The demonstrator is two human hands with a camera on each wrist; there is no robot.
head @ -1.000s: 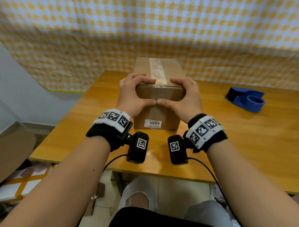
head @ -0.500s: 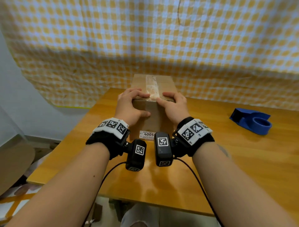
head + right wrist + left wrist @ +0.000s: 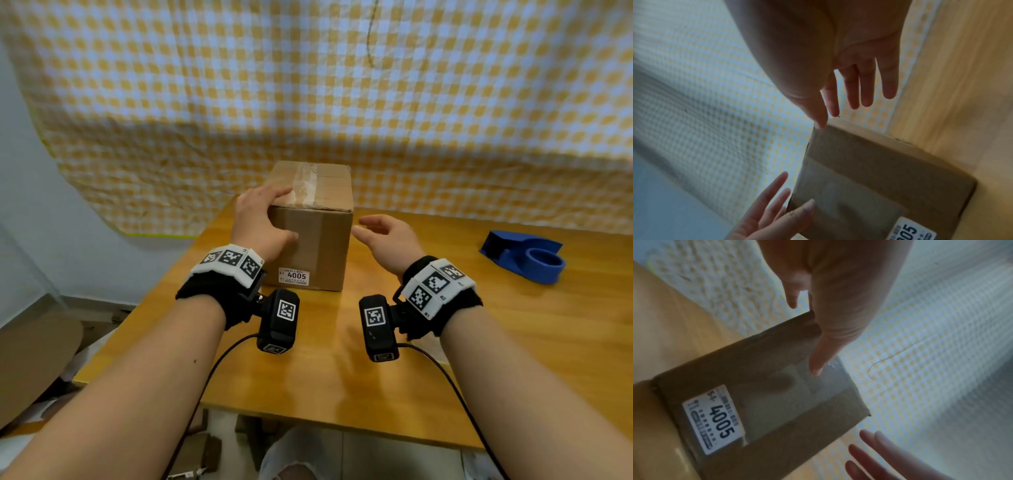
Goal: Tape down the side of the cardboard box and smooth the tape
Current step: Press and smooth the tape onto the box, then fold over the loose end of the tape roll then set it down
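A brown cardboard box (image 3: 322, 240) stands on the wooden table (image 3: 342, 370), with a white "4005" label (image 3: 294, 275) low on its near face. Clear tape (image 3: 305, 186) runs along its top and down the near face. My left hand (image 3: 265, 219) rests on the top-left edge, fingers flat over the top and its thumb (image 3: 818, 363) straight against the taped face. My right hand (image 3: 383, 236) hovers just right of the box, fingers spread and relaxed, touching nothing. In the wrist views, the box (image 3: 869, 178) lies below the right hand (image 3: 849, 68) and the left hand (image 3: 772, 216).
A blue tape dispenser (image 3: 524, 260) sits on the table at the right. A yellow-and-white checked cloth (image 3: 308, 85) hangs right behind the box. A piece of brown cardboard (image 3: 30, 359) lies off the table at the lower left.
My right hand has come off the box's top front edge and moved out to the right. The left hand has stayed on the box, shifting to the top-left corner.
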